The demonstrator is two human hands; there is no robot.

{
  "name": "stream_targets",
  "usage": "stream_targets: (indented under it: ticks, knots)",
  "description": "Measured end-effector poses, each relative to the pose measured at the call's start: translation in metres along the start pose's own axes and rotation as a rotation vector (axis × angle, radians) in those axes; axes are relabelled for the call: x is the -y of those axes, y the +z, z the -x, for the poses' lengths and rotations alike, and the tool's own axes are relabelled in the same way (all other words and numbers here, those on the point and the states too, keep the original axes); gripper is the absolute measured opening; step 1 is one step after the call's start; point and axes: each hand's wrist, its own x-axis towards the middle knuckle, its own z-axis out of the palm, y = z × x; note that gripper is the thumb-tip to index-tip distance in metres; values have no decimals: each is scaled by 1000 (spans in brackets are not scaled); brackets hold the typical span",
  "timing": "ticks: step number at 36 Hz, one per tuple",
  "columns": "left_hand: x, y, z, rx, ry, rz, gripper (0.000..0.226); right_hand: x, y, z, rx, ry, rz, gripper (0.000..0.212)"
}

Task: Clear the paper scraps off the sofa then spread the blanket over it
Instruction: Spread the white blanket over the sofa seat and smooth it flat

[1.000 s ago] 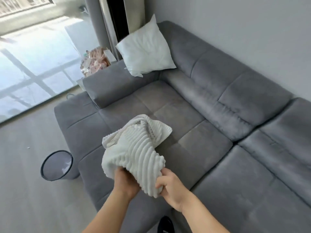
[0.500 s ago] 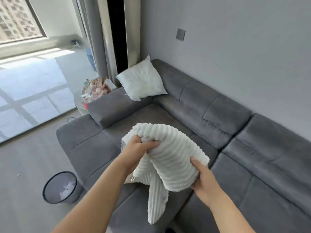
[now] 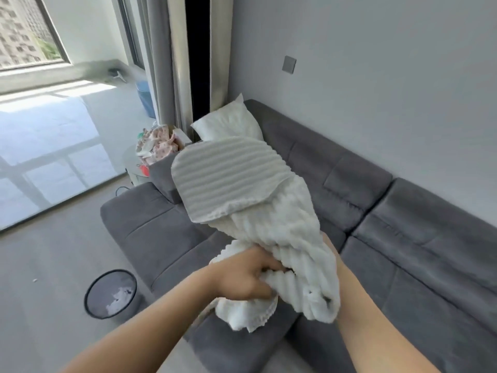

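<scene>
Home living room. Grey corner sofa (image 3: 403,211) along a plain wall (image 3: 390,90), white pillow (image 3: 228,122) at its end, long curtains (image 3: 161,63) by a big window (image 3: 57,41) facing apartment blocks (image 3: 13,25). Small wastebasket (image 3: 110,293) on the floor (image 3: 48,265).

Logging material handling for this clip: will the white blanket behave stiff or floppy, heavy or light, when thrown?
Probably floppy: the blanket bunches and folds where the left hand grips it. Likely light for its bulk: its far end floats above the sofa. Ribbed pile should grip well.
</scene>
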Motion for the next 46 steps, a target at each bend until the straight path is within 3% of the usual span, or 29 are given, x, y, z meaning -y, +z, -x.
stream_targets:
  ticks: [3,5,7,9,11,13,16,17,18,21,24,26,28,31,33,36,41,43,46]
  knots:
    - [38,5,31,-150,-158,687,49,5,3,6,29,-88,51,34]
    - [61,9,37,-345,-227,948,48,4,-1,13,128,-187,56,56]
    - [72,11,37,-499,-247,1147,60,-2,-3,19,214,-192,133,68]
    - [78,11,34,-554,-229,1418,78,-13,3,25,260,-181,392,51]
    - [74,9,28,-563,-206,1514,66,-23,14,30,284,-198,784,23]
    - [71,10,19,-544,-184,1378,45,-31,19,33,317,-156,1103,22]
    - [58,2,7,-726,-157,1106,35,-36,10,36,303,-159,1300,15]
    - [52,-3,2,-763,-118,1055,30,-34,3,36,266,-130,1208,12]
    - [46,-7,-4,-778,-76,1001,27,-32,-4,38,220,-96,1016,24]
    - [19,-19,-22,-848,-29,783,29,-25,-28,39,121,-58,333,75]
    - [-9,-17,-50,-823,-19,689,31,-17,-42,43,259,-104,171,95]
    - [-30,-6,-70,-751,13,739,30,-16,-37,42,341,-135,323,93]
    - [-51,7,-88,-667,41,814,32,-17,-31,37,312,-220,529,84]
    - [-68,18,-109,-570,81,782,35,-5,-39,30,15,-424,696,43]
    - [-70,18,-118,-606,97,661,27,7,-60,29,-165,-526,848,13]
    - [-67,22,-142,-810,73,417,17,28,-115,34,-336,-595,1078,45]
    - [-66,55,-191,-1156,-123,311,11,50,-206,52,-242,-407,1033,34]
    - [-72,72,-210,-1183,-198,379,20,53,-231,60,-170,-366,1045,31]
    - [-85,96,-238,-1226,-211,447,23,58,-270,71,-151,-358,1088,43]
